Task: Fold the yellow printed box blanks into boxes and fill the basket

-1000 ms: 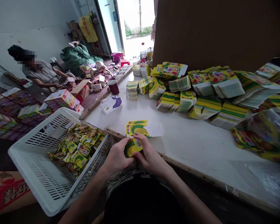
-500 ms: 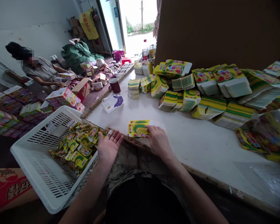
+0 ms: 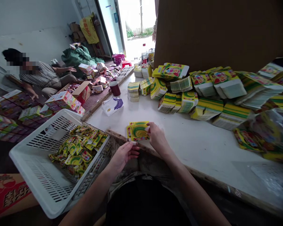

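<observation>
Right hand (image 3: 157,138) pinches one flat carton (image 3: 136,132); left hand (image 3: 124,155) half-open, empty, beside one white basket (image 3: 35,185).

Both bare forearms were extended forward from the lower edge of the view, angled toward each other. The left hand (image 3: 124,154) was held low, its palm turned inward and upward, its fingers (image 3: 135,150) loosely curled and parted from the thumb. The right hand (image 3: 157,138) was set slightly farther forward, wrist bent, thumb and fingertips (image 3: 149,127) drawn together in a pinch. The hands were seen close together, not touching.
</observation>
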`<move>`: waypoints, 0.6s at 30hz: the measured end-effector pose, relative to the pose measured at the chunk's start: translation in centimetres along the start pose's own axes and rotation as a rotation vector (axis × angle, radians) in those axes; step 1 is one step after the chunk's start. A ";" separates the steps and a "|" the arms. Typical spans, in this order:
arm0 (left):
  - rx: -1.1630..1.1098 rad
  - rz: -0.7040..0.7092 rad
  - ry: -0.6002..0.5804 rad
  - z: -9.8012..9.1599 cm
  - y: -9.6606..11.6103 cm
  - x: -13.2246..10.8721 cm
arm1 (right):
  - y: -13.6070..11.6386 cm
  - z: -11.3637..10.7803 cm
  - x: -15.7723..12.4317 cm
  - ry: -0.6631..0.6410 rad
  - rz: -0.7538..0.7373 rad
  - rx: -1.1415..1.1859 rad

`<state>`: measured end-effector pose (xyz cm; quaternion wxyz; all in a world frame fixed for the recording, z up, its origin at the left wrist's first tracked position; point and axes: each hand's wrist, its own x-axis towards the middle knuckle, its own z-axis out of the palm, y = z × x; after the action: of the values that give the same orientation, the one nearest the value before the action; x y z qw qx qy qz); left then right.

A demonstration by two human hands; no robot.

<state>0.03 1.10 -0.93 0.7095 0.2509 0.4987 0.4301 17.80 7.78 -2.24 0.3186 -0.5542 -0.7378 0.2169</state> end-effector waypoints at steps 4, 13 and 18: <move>0.078 -0.026 -0.082 0.3 -0.5 -0.2 | -0.3 -0.9 0.1 0.025 0.002 0.115; -0.114 0.373 0.075 1.7 -1.1 -0.4 | -4.2 -1.5 -3.2 -0.207 -0.002 0.757; 0.143 0.672 0.143 0.4 -1.1 -1.6 | -5.3 1.4 -4.7 -0.206 0.204 1.218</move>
<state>0.58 -0.76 -0.87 0.4724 0.4194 0.4653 0.6201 14.10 1.77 -0.78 0.4821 -0.3170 -0.4521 0.6801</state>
